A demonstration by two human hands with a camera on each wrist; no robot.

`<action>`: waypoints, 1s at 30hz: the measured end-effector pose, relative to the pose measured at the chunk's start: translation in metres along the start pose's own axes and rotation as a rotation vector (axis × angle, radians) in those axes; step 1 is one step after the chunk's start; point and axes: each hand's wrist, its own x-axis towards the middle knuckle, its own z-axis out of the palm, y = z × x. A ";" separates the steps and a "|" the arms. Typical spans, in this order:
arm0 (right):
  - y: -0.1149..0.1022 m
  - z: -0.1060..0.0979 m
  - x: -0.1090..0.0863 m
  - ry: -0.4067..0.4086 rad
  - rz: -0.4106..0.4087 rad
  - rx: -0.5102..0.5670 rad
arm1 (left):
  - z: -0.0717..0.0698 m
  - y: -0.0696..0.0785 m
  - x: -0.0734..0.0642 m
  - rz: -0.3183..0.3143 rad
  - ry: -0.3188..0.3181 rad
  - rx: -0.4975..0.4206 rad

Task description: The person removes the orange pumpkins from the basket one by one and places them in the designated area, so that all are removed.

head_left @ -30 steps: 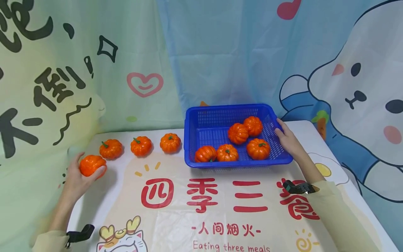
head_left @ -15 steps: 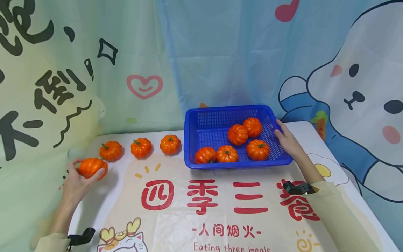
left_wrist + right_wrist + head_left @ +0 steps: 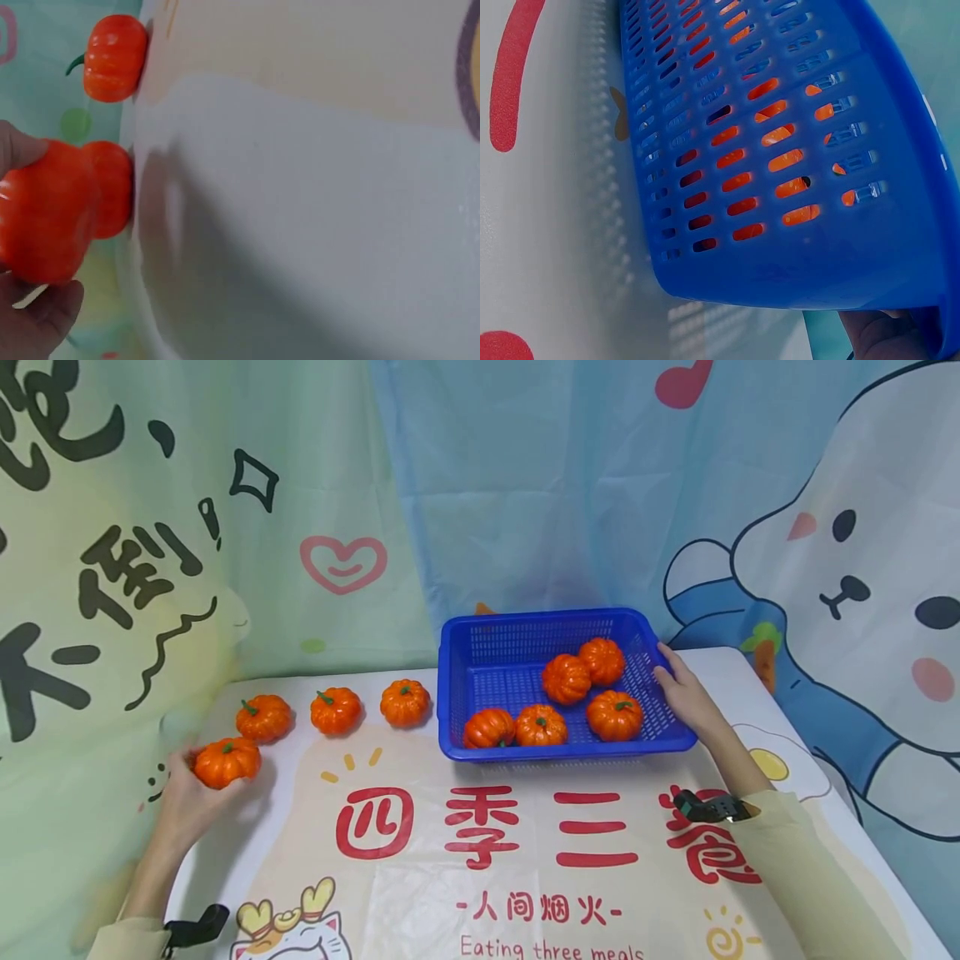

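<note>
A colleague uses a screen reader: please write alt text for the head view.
A person's left hand holds a ribbed orange pumpkin, while the right hand holds the right end of a rectangular blue plastic basket containing five similar pumpkins. Three more pumpkins sit in a row left of the basket.

The ribbed pumpkins (image 3: 337, 711) look like glossy plastic, the basket (image 3: 570, 750) smooth, shiny plastic; the far curtain (image 3: 495, 543) is creased cloth, the sleeve (image 3: 817, 877) at near right matt cloth
</note>
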 end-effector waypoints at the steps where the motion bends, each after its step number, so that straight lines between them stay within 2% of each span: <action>1: 0.000 0.000 0.000 0.000 0.002 0.001 | 0.000 -0.001 0.000 0.002 -0.009 0.006; 6: 0.001 0.000 0.000 -0.001 0.010 0.006 | 0.003 -0.007 0.004 0.048 -0.051 0.051; 12: 0.000 -0.001 -0.001 -0.004 0.005 0.009 | 0.009 -0.016 0.011 0.093 -0.118 0.059; 17: -0.003 0.000 -0.001 -0.004 0.001 0.011 | 0.012 -0.018 0.010 0.068 -0.191 0.102; 21: -0.003 0.001 -0.001 -0.005 -0.002 0.013 | 0.013 -0.019 0.009 0.047 -0.201 0.107; 24: -0.002 0.001 -0.001 -0.006 0.002 0.011 | 0.015 -0.018 0.009 0.053 -0.211 0.114; 25: -0.002 0.001 -0.001 -0.007 0.002 0.012 | 0.015 -0.017 0.008 0.058 -0.208 0.118; 27: -0.001 0.001 -0.001 -0.010 0.000 0.012 | 0.014 -0.011 0.006 0.100 -0.157 0.132; 30: 0.000 -0.001 -0.002 -0.006 0.005 0.008 | 0.015 0.007 0.003 0.218 -0.043 0.135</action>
